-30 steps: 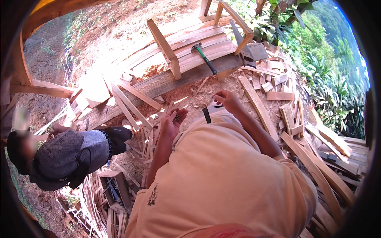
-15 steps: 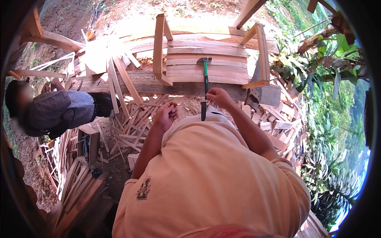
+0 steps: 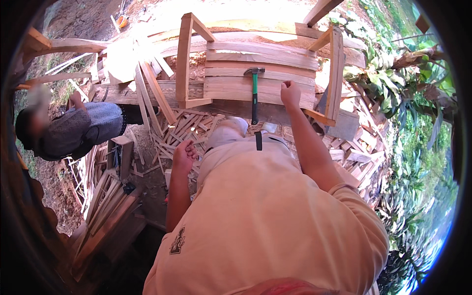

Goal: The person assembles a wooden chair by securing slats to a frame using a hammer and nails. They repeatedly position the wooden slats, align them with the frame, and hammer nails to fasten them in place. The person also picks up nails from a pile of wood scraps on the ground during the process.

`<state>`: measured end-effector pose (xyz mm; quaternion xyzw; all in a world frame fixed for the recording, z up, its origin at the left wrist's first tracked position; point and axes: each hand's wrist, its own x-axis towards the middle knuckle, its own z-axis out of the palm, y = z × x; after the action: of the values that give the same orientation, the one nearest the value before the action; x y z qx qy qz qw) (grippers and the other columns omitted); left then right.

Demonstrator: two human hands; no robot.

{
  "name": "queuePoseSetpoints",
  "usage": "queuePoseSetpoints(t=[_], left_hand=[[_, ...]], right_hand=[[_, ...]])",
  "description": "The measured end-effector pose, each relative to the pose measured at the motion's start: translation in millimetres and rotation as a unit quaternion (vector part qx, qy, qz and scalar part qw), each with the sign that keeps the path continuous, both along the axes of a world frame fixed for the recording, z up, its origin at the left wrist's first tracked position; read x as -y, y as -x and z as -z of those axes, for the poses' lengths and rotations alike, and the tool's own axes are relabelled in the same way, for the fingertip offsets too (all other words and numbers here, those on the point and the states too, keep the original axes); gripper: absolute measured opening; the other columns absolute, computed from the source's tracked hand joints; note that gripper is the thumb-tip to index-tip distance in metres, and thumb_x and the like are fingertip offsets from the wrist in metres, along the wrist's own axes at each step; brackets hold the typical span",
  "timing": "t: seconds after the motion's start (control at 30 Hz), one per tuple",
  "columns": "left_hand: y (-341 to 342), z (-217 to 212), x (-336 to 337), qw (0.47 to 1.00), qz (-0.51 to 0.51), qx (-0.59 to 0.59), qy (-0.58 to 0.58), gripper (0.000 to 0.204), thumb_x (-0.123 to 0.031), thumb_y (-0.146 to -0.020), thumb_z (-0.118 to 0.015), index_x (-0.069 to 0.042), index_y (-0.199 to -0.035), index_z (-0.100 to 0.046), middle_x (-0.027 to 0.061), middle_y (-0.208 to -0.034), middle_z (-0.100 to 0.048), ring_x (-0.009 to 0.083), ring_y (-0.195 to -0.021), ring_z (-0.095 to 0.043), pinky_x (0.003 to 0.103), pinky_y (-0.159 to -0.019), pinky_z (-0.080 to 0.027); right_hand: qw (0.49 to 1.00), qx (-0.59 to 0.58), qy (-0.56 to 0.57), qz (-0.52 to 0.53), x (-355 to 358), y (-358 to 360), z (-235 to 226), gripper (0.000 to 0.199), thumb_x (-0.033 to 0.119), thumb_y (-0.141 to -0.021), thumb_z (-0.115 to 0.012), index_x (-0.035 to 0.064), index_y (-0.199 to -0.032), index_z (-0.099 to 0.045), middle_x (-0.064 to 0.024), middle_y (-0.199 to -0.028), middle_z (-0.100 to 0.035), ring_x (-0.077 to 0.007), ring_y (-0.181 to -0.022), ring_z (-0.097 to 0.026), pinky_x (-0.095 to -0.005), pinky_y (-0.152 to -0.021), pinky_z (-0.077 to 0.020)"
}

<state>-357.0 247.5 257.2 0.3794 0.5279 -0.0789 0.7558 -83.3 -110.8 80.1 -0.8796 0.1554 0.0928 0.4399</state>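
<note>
My right hand [image 3: 290,93] is closed above the near slats of a wooden slatted frame [image 3: 260,61]; whether something small is in its fingers is hidden. Lying across the slats is a claw hammer [image 3: 254,93] with a green and black handle, just left of that hand and apart from it. The hammer's head points away from me and its handle end reaches past the near edge. My left hand [image 3: 185,155] hangs at my left side, fingers curled in; what it holds, if anything, does not show.
The frame has an upright wooden end piece [image 3: 184,59] at left and another [image 3: 334,73] at right. It rests on a thick beam [image 3: 147,93]. Wood offcuts [image 3: 179,132] litter the ground. A person [image 3: 73,128] is at far left. Stacked boards [image 3: 105,216] lean at lower left.
My right hand has moved forward and right, from beside the hammer's handle end to above the slats. My left hand has drawn back and left. The view has shifted slightly.
</note>
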Motion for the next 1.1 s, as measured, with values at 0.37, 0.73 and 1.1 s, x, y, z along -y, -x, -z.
queuePoseSetpoints(t=[0.37,0.73,1.1], left_hand=[[-186,12,-106,0.971,0.129,0.025,-0.2,0.014,-0.017,-0.1,-0.06,-0.003,-0.1,-0.061,-0.0061,-0.064,-0.036,0.0056,-0.052,-0.034,0.025,-0.049,-0.03],[-364,147,-124,0.885,0.343,0.094,-0.3,0.023,-0.028,-0.097,-0.067,-0.006,-0.099,-0.069,0.0019,-0.076,-0.061,0.0136,-0.068,-0.061,0.033,-0.063,-0.049],[-408,118,-58,0.753,0.488,-0.018,-0.441,0.041,-0.039,-0.096,-0.067,-0.001,-0.11,-0.075,0.0154,-0.094,-0.073,0.0254,-0.088,-0.07,0.039,-0.082,-0.053]], right_hand=[[0.987,0.006,0.071,0.146,28,-41,-2,0.022,0.02,-0.093,-0.067,0.0,-0.103,-0.069,-0.0186,-0.099,-0.072,-0.0337,-0.098,-0.07,-0.0447,-0.089,-0.0537],[0.945,-0.057,0.243,0.213,94,-127,46,0.06,0.041,-0.091,-0.071,0.0016,-0.135,-0.062,-0.0186,-0.132,-0.064,-0.032,-0.124,-0.062,-0.0436,-0.104,-0.0492],[0.951,-0.091,0.224,0.193,100,-137,55,0.063,0.047,-0.084,-0.078,0.0001,-0.125,-0.07,-0.0192,-0.121,-0.071,-0.0317,-0.115,-0.067,-0.0399,-0.101,-0.0503]])
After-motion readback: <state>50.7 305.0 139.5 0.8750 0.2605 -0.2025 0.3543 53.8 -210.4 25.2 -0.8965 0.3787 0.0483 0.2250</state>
